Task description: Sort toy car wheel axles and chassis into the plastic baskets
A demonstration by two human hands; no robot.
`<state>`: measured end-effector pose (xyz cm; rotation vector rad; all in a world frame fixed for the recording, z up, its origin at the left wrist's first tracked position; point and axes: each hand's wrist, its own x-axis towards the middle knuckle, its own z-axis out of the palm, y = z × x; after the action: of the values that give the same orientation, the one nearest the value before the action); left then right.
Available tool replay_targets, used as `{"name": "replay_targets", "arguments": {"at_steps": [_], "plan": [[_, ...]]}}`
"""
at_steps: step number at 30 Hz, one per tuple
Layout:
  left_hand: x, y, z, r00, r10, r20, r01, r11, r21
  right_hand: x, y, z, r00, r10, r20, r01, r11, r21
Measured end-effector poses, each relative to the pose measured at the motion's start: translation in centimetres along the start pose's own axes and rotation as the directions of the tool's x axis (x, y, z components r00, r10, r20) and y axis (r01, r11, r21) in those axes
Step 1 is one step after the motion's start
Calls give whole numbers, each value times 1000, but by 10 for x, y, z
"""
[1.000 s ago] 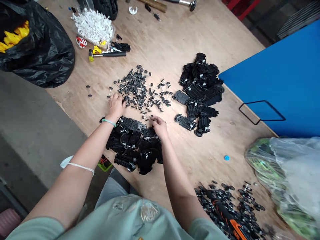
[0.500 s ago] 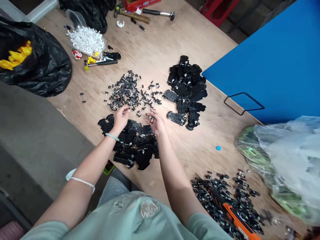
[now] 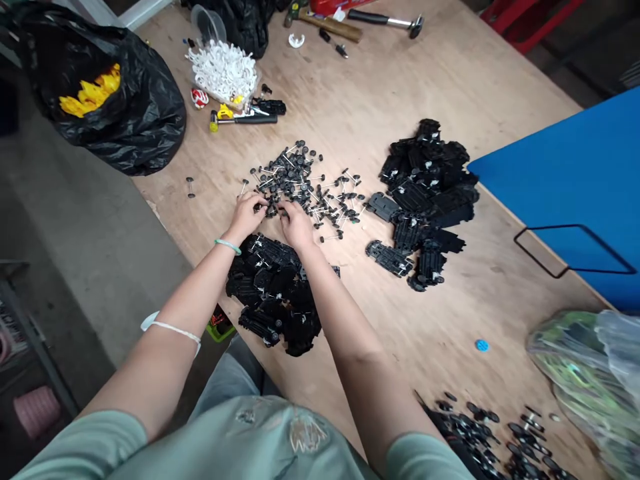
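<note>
My left hand [image 3: 246,217] is at the near edge of a pile of wheel axles [image 3: 295,175], small black wheels joined by thin metal rods. Its fingers are bent around a small black wheel of one axle. Beside it, my right hand [image 3: 296,227] has its fingers curled and pressed down at the same pile; what lies between those fingertips is hidden. Just below both hands is a heap of black toy car chassis [image 3: 275,283], partly covered by my right forearm. A second heap of black chassis [image 3: 420,193] lies to the right of the axles.
One loose axle [image 3: 190,187] lies at the left. Farther back are a tub of white plastic parts [image 3: 223,70], a small hammer [image 3: 245,121] and a black bag [image 3: 135,133] with yellow pieces. A blue panel [image 3: 565,193], a blue disc [image 3: 482,345] and more wheels [image 3: 470,433] are at right.
The view has shifted, so the table contents appear farther right. My right hand has moved from above the chassis heap to the axles, closer to my left hand.
</note>
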<state>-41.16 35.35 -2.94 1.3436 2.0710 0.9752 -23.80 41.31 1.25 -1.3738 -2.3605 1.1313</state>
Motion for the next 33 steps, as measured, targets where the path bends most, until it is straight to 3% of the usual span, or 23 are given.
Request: {"name": "replay_targets", "arguments": {"at_steps": [2,5,7,10,12,14,17,20,22,24,27,30,33], "plan": [[-2,-22,-23,982,-83,-171,92,995,41,21,-9,0,994,-24,105,43,981,-187],[6,-77,-68,869,-267,-417,319,946,61,36,-11,-2,975,-28,220,103,938,-332],[15,-112,-89,840,-353,-413,395,919,17,36,-9,-5,974,-35,224,116,924,-363],[25,-133,-89,884,-348,-310,357,934,-31,30,-7,-7,980,-54,194,125,917,-378],[27,-121,-70,935,-276,-224,272,961,-46,27,-8,-5,977,-75,198,148,909,-388],[23,-96,-46,979,-170,-110,162,984,-77,28,-9,-3,975,-86,204,161,906,-390],[12,-53,-17,997,-32,-65,25,993,-114,29,-6,-3,984,-83,159,129,942,-310],[1,-21,-5,992,12,-123,-27,993,-119,29,3,-8,995,-92,45,95,994,-56],[-5,-7,-2,994,15,-111,-33,986,-163,26,6,-12,998,-47,-36,53,981,189],[-9,3,2,996,-29,-90,5,965,-261,20,7,-16,997,61,-40,-35,883,469],[-15,20,8,988,-154,16,140,847,-514,7,1,-21,976,191,108,-199,570,797],[-25,39,7,955,-178,236,295,625,-723,-12,-7,-26,950,219,221,-280,288,916],[-41,62,0,923,-128,362,380,452,-807,-37,-13,-30,935,252,249,-285,116,951]]}}
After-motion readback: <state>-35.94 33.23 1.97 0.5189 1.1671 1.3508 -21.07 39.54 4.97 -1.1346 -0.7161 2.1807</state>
